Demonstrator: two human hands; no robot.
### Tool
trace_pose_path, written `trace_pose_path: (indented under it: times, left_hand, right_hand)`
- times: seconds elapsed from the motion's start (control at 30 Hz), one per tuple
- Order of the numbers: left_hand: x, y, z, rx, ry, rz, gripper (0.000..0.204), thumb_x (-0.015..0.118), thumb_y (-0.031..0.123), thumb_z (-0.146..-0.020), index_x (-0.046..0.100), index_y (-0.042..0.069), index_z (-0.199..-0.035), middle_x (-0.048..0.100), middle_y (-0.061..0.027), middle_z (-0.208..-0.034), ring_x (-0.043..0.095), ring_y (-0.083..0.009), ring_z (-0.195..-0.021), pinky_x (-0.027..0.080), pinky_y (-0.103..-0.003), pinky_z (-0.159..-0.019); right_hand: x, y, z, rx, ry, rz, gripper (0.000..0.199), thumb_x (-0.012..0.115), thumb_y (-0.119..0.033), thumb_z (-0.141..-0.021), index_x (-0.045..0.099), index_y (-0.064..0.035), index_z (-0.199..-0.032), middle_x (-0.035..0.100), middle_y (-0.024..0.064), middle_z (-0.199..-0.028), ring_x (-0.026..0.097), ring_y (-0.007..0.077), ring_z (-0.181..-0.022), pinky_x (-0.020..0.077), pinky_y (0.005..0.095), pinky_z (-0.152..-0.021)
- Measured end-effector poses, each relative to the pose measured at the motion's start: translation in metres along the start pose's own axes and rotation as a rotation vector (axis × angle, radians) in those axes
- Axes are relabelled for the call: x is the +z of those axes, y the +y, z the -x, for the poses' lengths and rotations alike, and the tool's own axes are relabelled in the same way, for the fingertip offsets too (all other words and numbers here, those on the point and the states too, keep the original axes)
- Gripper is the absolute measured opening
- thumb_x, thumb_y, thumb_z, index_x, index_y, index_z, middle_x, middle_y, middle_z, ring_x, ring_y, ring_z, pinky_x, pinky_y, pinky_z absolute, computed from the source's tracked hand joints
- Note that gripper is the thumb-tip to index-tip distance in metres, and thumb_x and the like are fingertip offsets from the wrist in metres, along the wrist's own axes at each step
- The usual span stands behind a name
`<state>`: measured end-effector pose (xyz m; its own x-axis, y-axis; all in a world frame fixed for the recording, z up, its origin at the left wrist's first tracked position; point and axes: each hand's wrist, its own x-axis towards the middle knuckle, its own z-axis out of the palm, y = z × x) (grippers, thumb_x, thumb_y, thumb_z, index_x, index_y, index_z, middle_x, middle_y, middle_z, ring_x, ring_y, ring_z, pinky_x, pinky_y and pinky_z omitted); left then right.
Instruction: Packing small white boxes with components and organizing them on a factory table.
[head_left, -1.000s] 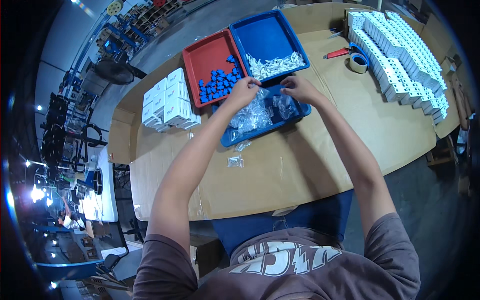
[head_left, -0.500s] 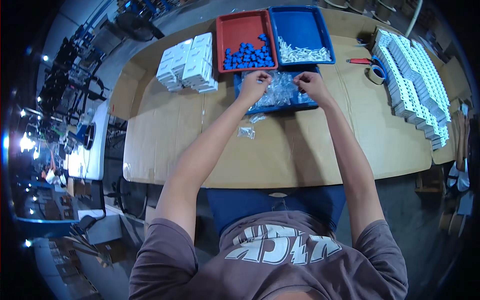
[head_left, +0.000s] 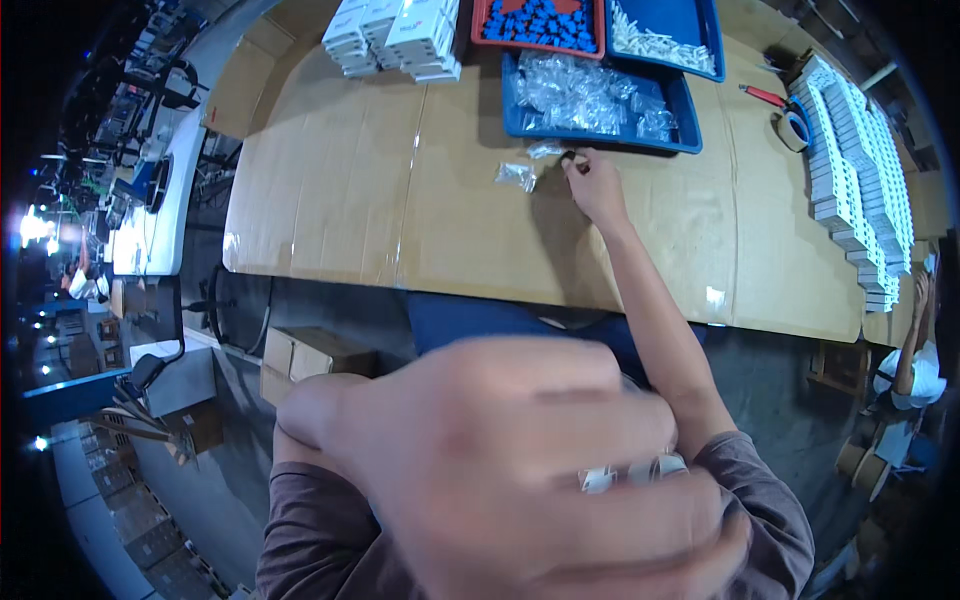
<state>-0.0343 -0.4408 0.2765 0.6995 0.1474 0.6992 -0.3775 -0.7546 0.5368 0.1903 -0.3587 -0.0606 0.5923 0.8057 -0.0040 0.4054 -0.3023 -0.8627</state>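
Note:
My left hand [head_left: 520, 470] is raised very near the camera, large and smeared by motion. Its fingers look bent, but whether they hold anything does not show. Over the cardboard tabletop my right hand [head_left: 597, 188] has its fingertips drawn together in a pinch, just in front of a blue tray [head_left: 655, 146] of clear plastic bags [head_left: 570, 95]. Anything between those fingertips is too small to make out. Beside them lies one small clear bag [head_left: 545, 149]. A second bag with whitish contents [head_left: 517, 177] rests farther left.
Behind the bag tray stand a red tray [head_left: 540, 43] of blue pieces and another blue tray [head_left: 718, 40] of white pieces. White boxes [head_left: 425, 35] are stacked at the back left, more boxes [head_left: 850, 170] along the right. A tape roll [head_left: 793, 131] and red-handled tool [head_left: 763, 96] lie there.
My left hand has left the bag tray and come up close to the camera. My right hand has drawn back to the table before the tray. The view has tilted nearer to me.

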Motion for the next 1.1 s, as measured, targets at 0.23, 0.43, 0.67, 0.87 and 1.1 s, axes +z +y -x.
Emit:
trace_pose_path:
  times: [0.23,0.43,0.67,0.87,1.1]
  left_hand:
    - [0.022,0.029,0.023,0.112,0.333,0.095,0.020,0.079,0.012,-0.076,0.082,0.008,-0.096,0.065,0.0025,-0.073,0.047,-0.0078,-0.051,0.032,-0.023,-0.041]
    - [-0.013,0.062,0.036,-0.305,0.156,0.041,0.025,0.075,0.012,-0.074,0.079,0.012,-0.098,0.067,0.0036,-0.080,0.059,-0.0134,-0.062,0.043,-0.026,-0.050]
    - [-0.049,-0.022,0.050,-0.378,-0.154,-0.093,0.013,0.068,0.011,-0.093,0.074,0.003,-0.101,0.077,-0.0128,-0.095,0.073,-0.0189,-0.078,0.057,-0.036,-0.068]
    - [0.039,-0.244,0.154,-0.587,-0.127,-0.405,0.038,0.067,0.014,-0.093,0.066,0.007,-0.131,0.067,-0.0121,-0.133,0.062,-0.0355,-0.122,0.049,-0.044,-0.105]
    - [0.054,-0.313,0.202,-0.557,-0.037,-0.440,0.025,0.073,0.017,-0.089,0.073,0.006,-0.112,0.072,-0.0079,-0.120,0.068,-0.0308,-0.109,0.055,-0.042,-0.094]
  right_hand:
    - [0.036,0.009,-0.028,0.013,0.055,-0.075,0.028,0.075,-0.023,-0.093,0.074,0.0007,-0.109,0.070,0.0117,-0.070,0.068,0.0200,-0.059,0.0510,0.0354,-0.058]
    - [0.028,-0.009,-0.013,-0.064,-0.006,-0.135,0.023,0.079,-0.021,-0.086,0.076,-0.0002,-0.096,0.074,0.0106,-0.080,0.065,0.0148,-0.071,0.0516,0.0308,-0.068]
    - [-0.029,0.003,0.038,-0.102,-0.006,-0.634,0.013,0.071,-0.010,-0.095,0.071,0.0022,-0.099,0.076,0.0118,-0.109,0.070,0.0157,-0.094,0.0550,0.0296,-0.085]
    - [-0.098,-0.012,0.050,0.016,0.038,-1.114,0.005,0.057,-0.003,-0.101,0.059,-0.0018,-0.098,0.071,0.0270,-0.121,0.072,0.0349,-0.112,0.0610,0.0432,-0.095]
    - [-0.128,0.001,0.060,0.208,0.064,-1.015,0.037,0.055,-0.010,-0.107,0.056,0.0081,-0.138,0.068,0.0221,-0.130,0.069,0.0351,-0.120,0.0616,0.0408,-0.094]
